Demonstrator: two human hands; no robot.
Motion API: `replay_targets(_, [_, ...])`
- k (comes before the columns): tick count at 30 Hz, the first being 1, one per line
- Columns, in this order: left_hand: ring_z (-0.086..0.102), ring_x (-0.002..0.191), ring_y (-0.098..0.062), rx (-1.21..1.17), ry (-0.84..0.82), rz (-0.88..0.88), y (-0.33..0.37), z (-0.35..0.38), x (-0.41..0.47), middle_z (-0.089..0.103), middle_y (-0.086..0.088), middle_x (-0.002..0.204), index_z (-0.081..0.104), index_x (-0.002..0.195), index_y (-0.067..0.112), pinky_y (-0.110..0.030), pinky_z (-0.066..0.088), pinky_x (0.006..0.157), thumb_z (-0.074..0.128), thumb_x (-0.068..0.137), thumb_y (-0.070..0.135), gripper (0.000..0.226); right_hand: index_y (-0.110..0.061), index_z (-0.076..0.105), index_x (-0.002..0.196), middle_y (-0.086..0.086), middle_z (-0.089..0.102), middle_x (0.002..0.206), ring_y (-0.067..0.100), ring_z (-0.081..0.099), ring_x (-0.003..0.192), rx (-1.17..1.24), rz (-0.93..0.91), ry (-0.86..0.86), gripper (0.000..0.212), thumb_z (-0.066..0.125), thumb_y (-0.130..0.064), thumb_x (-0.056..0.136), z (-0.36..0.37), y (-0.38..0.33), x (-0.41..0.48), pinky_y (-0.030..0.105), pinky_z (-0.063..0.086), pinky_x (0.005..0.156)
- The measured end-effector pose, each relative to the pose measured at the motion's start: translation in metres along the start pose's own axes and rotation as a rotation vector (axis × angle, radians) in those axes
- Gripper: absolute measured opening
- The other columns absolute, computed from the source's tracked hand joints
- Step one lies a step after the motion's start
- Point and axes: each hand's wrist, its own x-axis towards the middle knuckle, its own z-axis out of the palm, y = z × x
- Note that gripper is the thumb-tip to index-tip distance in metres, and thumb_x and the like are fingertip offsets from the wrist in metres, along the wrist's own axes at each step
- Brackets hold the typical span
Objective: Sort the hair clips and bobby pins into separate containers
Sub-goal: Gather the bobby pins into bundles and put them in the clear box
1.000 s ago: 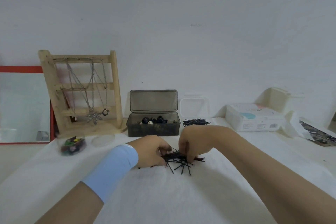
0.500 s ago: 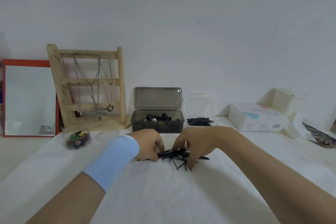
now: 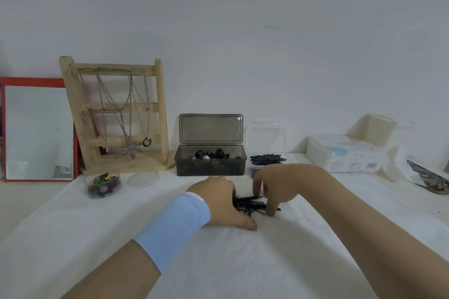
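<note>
Now cupping a loose pile of thin black metal bobby pins (image 3: 252, 204) on the white cloth-covered surface (image 3: 243, 262) with the left hand (image 3: 218, 201), fingers hidden, grip impossible to tell; touching it with the right hand (image 3: 279, 184), fingers loosely spread downward. Behind, against the plain white wall (image 3: 267, 56): clear plastic tub (image 3: 254, 170) of pins, smoky open-lidded box (image 3: 209, 166) of dark hair clips (image 3: 213, 154).

One wide-angle view, worn on the head, faces forward and slightly down across the table (image 3: 73, 238) to the back wall (image 3: 243, 31). Forearms enter from the bottom edge; left hand (image 3: 218, 201) and right hand (image 3: 286, 182) lie close, mid-frame.
</note>
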Motion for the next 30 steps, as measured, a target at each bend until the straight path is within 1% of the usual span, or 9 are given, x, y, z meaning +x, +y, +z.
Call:
replay_targets(3, [0.059,0.094,-0.016,-0.055,-0.003,0.06,0.001,-0.001,0.001,0.059,0.005,0.105,0.067,0.112,0.025,-0.034,0.055,0.084,0.071,0.073,0.06,0.053,-0.022,0.07,0.11,-0.008,0.071,0.08,0.016,0.067,0.072,0.034,-0.093,0.063,0.034,0.076,-0.011,0.078,0.002,-0.002,0.002,0.022,0.053,0.064])
replay_targets(7, [0.06,0.095,-0.016,-0.1,-0.059,0.116,-0.01,-0.006,0.006,0.064,0.006,0.108,0.068,0.12,0.03,-0.029,0.052,0.084,0.065,0.089,0.033,0.031,-0.022,0.068,0.111,-0.006,0.072,0.089,0.015,0.065,0.064,0.15,-0.142,0.13,0.034,0.075,-0.01,0.08,0.003,0.002,0.002,0.013,0.041,0.048])
replay_targets(11, [0.053,0.097,-0.008,-0.089,-0.045,0.144,-0.018,-0.007,0.01,0.06,0.008,0.129,0.055,0.14,0.033,-0.02,0.041,0.085,0.063,0.093,0.032,0.048,-0.024,0.06,0.121,-0.004,0.069,0.097,0.018,0.073,0.064,0.226,-0.044,0.058,0.049,0.082,-0.023,0.076,-0.001,0.011,-0.002,0.024,0.055,0.064])
replay_targets(15, [0.053,0.103,-0.006,-0.167,-0.023,0.11,-0.014,-0.002,0.01,0.057,0.013,0.131,0.051,0.142,0.03,-0.02,0.04,0.086,0.07,0.08,0.059,0.071,-0.015,0.069,0.11,0.0,0.068,0.062,0.015,0.068,0.052,0.077,0.038,-0.025,0.032,0.074,-0.013,0.079,0.004,0.007,0.001,0.028,0.059,0.078])
replay_targets(18, [0.055,0.099,-0.009,-0.15,0.016,0.124,-0.009,0.002,0.01,0.058,0.01,0.116,0.06,0.132,0.027,-0.02,0.042,0.08,0.073,0.081,0.051,0.058,-0.016,0.072,0.095,0.007,0.074,0.074,0.025,0.076,0.07,0.159,-0.061,0.062,0.019,0.067,-0.004,0.081,0.005,-0.002,0.004,0.026,0.059,0.072])
replay_targets(21, [0.058,0.098,-0.01,-0.148,-0.007,0.168,-0.011,0.002,0.013,0.063,0.008,0.122,0.062,0.132,0.032,-0.022,0.048,0.085,0.072,0.087,0.039,0.047,-0.023,0.065,0.101,0.01,0.077,0.086,0.026,0.076,0.073,0.219,-0.057,0.047,0.024,0.068,-0.009,0.082,0.001,0.0,0.003,0.026,0.059,0.067])
replay_targets(24, [0.058,0.105,-0.011,-0.164,-0.024,0.166,-0.015,-0.001,0.013,0.061,0.01,0.129,0.054,0.14,0.033,-0.024,0.049,0.093,0.073,0.088,0.032,0.056,-0.026,0.063,0.121,0.0,0.072,0.104,0.023,0.073,0.087,0.107,-0.036,0.089,0.039,0.067,-0.026,0.082,0.0,0.003,0.002,0.03,0.058,0.075])
replay_targets(27, [0.06,0.105,-0.011,-0.224,-0.007,0.183,-0.016,-0.002,0.013,0.063,0.008,0.128,0.052,0.138,0.03,-0.022,0.048,0.09,0.073,0.086,0.019,0.057,-0.026,0.057,0.134,-0.007,0.059,0.124,0.017,0.059,0.11,0.081,-0.106,0.107,0.06,0.074,-0.047,0.081,0.002,-0.006,-0.003,0.028,0.049,0.09])
replay_targets(30, [0.061,0.105,-0.007,-0.288,-0.006,0.163,-0.019,-0.005,0.012,0.064,0.01,0.124,0.051,0.133,0.03,-0.023,0.051,0.089,0.077,0.081,0.026,0.058,-0.027,0.058,0.132,-0.009,0.061,0.122,0.015,0.06,0.102,0.076,-0.126,0.084,0.073,0.083,-0.054,0.07,0.007,-0.012,-0.001,0.027,0.047,0.081])
